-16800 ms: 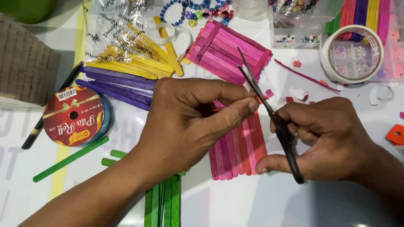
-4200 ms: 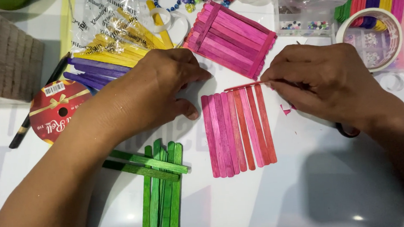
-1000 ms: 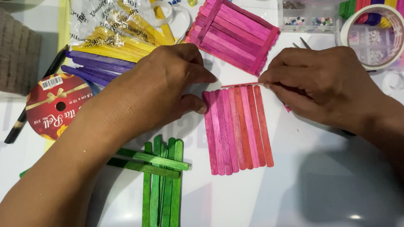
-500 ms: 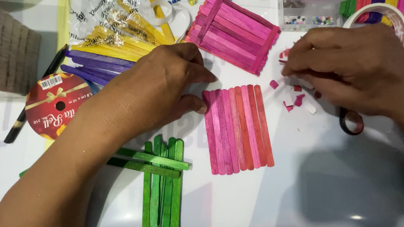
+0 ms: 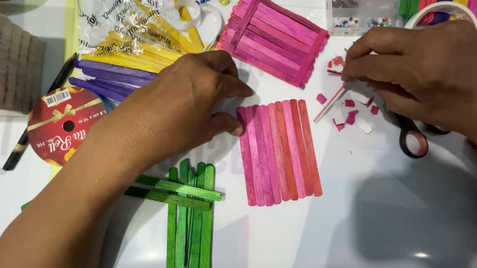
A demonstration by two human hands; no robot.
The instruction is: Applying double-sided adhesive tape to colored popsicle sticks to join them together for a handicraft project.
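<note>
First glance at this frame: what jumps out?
A row of pink and red craft sticks lies side by side at centre, with the left hand pressing its upper left edge. The right hand pinches a thin red sliver above a scatter of cut pink scraps, the scissors lying partly under it. A green stick panel sits at lower left and a finished pink panel at top centre.

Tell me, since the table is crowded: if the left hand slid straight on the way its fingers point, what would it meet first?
Probably the row of pink sticks: the left hand points right, its fingers already at the row's left edge.
</note>
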